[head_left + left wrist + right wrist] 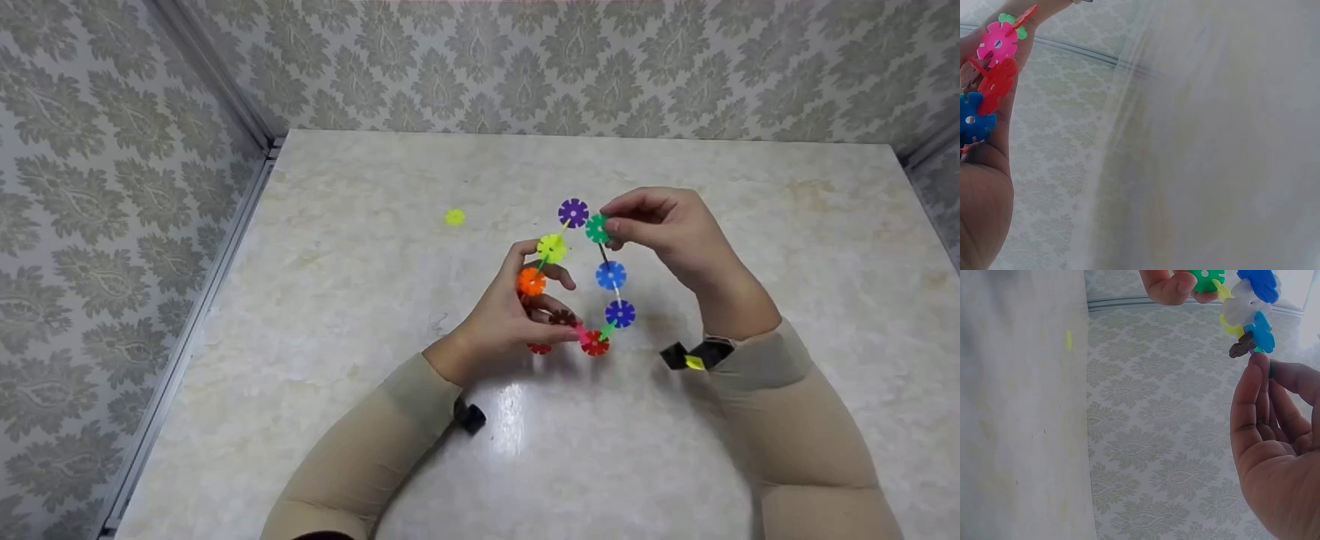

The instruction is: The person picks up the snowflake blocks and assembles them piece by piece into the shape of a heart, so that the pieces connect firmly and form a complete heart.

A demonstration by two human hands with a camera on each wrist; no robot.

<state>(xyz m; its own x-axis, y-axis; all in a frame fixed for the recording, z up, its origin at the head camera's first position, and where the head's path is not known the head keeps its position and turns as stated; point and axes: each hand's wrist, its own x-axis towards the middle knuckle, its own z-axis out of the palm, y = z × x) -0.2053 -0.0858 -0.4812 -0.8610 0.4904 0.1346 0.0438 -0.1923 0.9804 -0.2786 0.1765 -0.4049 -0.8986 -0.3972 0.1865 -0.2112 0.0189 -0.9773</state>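
A looped chain of slotted plastic snowflake discs hangs between both hands above the table. My left hand (491, 319) grips its left side, near the orange disc (532, 282) and the brown disc (562, 319). With thumb and fingertips, my right hand (679, 232) pinches the green disc (597, 229) at the upper right end. Close beside it is the purple disc (573, 213); whether these two are joined I cannot tell. Blue discs (619, 313) run down the right side to a red disc (595, 343). In the left wrist view, a pink disc (997, 44) shows against the hand.
A loose yellow disc (454, 217) lies on the pale table (337, 300), left of and beyond the hands. Patterned wall panels (480, 67) rise behind the table and along its left. Each wrist wears a black strap-on device (470, 416).
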